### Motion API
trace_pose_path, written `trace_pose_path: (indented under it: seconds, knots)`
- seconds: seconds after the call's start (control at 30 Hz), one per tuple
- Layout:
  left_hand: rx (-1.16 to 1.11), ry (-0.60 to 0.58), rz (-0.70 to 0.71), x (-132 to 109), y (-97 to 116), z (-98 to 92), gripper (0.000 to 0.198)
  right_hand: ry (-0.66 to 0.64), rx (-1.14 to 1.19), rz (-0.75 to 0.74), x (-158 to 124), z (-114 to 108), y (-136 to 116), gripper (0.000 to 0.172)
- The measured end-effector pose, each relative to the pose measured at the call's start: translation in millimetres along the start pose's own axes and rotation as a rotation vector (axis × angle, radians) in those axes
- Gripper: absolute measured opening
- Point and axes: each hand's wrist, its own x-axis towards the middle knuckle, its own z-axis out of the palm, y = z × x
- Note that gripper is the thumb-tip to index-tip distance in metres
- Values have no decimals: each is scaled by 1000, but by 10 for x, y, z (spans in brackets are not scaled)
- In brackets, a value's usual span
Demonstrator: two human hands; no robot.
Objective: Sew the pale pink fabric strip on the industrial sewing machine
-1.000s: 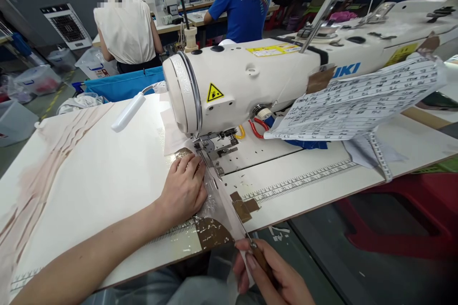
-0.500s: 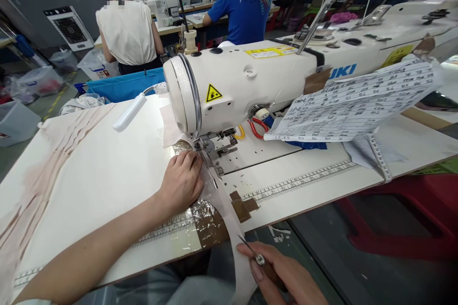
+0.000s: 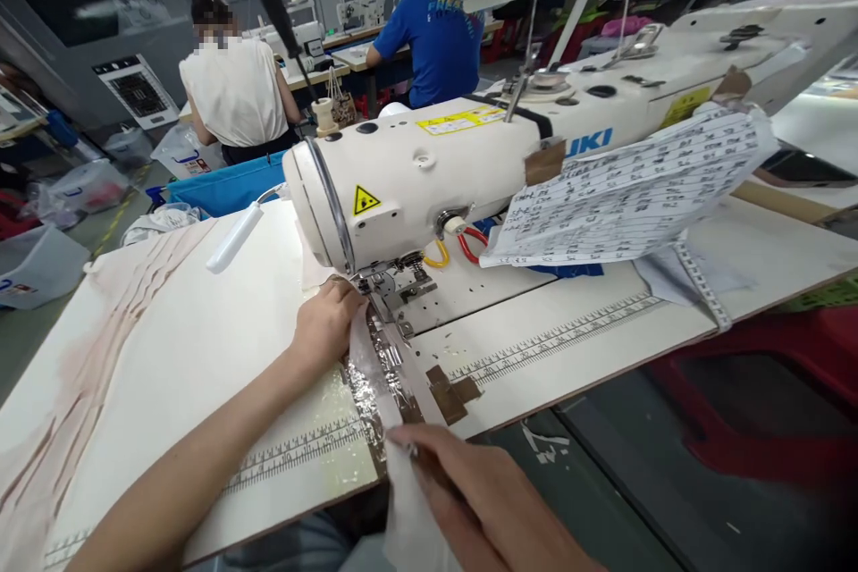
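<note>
My left hand (image 3: 326, 323) rests on the table beside the presser foot (image 3: 377, 287) of the white sewing machine (image 3: 429, 174), fingers curled down on the end of a pale fabric strip (image 3: 375, 375). The strip runs from the needle area back over the table edge toward me. My right hand (image 3: 479, 500) is at the front table edge, fingers closed round the strip's lower end (image 3: 408, 518); the thin tool seen earlier is hidden.
Pleated pink fabric (image 3: 100, 331) lies over the table's left side. A printed sheet (image 3: 630, 192) is taped to the machine arm. Brown tape patches (image 3: 450, 393) and a ruler strip (image 3: 569, 335) mark the table. Two people (image 3: 234, 94) work at stations behind.
My right hand rose from below the table edge up onto the strip. My left hand slid nearer the presser foot. The view shifted left.
</note>
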Motion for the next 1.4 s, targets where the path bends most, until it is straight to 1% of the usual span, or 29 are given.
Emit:
trace_pose_path:
  seconds: [0.07,0.17,0.23,0.33,0.53,0.73,0.9,1.07,1.27,1.4]
  knots:
    - [-130,45,-46,-17,-56,23,16,77,-146,-2,72,45,175,33]
    - [-290,67,-79,-22,-125,56,20,160,-336,16,253,107,376,32]
    - [-368,65,-84,-13,-155,71,21,221,-442,21,385,142,445,32]
    - [-443,57,-92,3,-179,82,19,297,-540,-34,542,198,488,31]
    - [-526,8,-138,26,-204,80,19,278,-613,-113,684,264,498,31]
    - [-539,-12,-137,39,-214,59,22,260,-663,-88,746,274,472,30]
    - [-558,-18,-162,38,-206,66,22,252,-676,-65,738,292,487,27]
    - [-542,-4,-163,30,-199,87,20,296,-646,-119,725,292,500,29]
    - [-477,15,-118,11,-184,95,17,250,-694,-79,763,303,488,26]
    - [-436,9,-97,14,-191,120,14,235,-717,-83,775,313,501,29]
